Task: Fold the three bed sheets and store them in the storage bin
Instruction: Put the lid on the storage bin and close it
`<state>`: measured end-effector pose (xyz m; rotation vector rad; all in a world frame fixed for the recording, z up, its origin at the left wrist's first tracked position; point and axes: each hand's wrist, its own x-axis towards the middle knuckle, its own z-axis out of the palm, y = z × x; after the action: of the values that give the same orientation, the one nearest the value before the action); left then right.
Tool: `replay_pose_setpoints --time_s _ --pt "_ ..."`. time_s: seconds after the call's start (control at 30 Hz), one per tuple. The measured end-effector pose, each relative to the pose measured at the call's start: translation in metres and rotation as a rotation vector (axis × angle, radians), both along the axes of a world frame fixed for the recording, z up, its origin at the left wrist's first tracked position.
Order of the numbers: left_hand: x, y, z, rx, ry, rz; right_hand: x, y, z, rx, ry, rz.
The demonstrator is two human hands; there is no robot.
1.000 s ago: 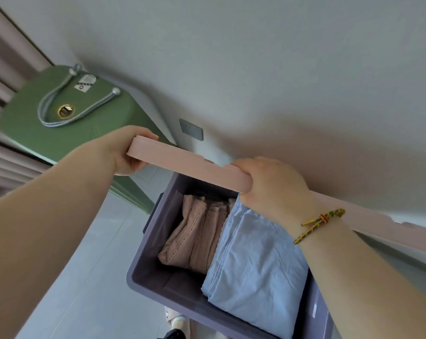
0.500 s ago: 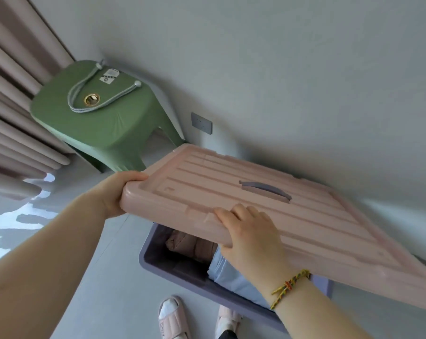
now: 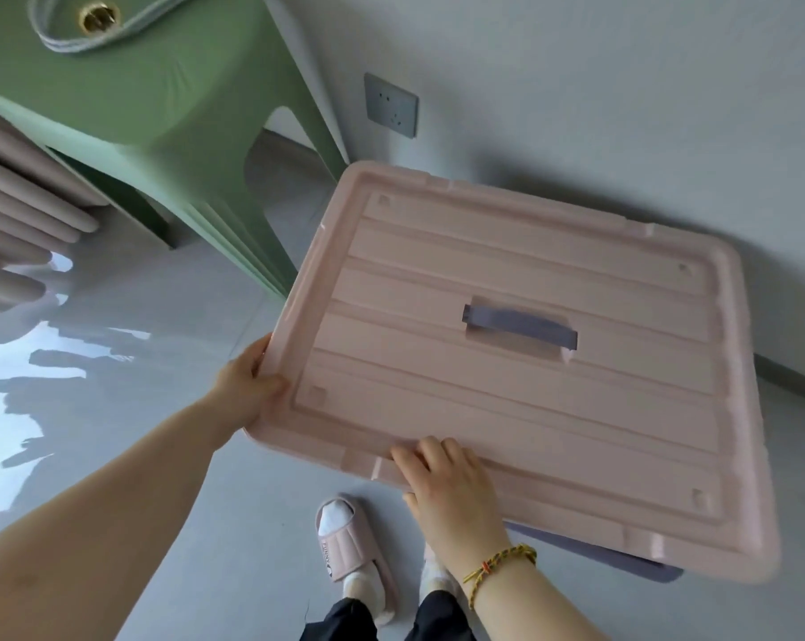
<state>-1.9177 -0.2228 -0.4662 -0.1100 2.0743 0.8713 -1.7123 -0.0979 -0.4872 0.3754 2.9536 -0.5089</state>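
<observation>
Your left hand [image 3: 248,390] grips the pink lid [image 3: 530,409] at its left corner; right hand [image 3: 456,497] clasps the near edge, above the storage bin [image 3: 622,557].

The only lettering in view is a short dark word printed along the strap of the pink slipper [image 3: 340,555], on the floor just below the near edge of the storage bin lid [image 3: 507,409]. It is too small and blurred to read with certainty.
</observation>
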Motion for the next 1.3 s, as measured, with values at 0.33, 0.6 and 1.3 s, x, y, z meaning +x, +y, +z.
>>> replay_pose_setpoints --time_s 0.33,0.6,1.3 --pt "-0.009 -0.009 -0.042 -0.106 0.056 -0.032 -0.036 0.065 -0.043 0.187 0.354 -0.216" --pt "-0.006 0.003 -0.065 -0.218 0.135 -0.019 -0.058 0.147 -0.06 0.204 0.137 -0.169" --pt "-0.044 0.028 -0.082 0.033 -0.105 0.195 -0.168 0.073 -0.096 0.221 0.171 -0.001"
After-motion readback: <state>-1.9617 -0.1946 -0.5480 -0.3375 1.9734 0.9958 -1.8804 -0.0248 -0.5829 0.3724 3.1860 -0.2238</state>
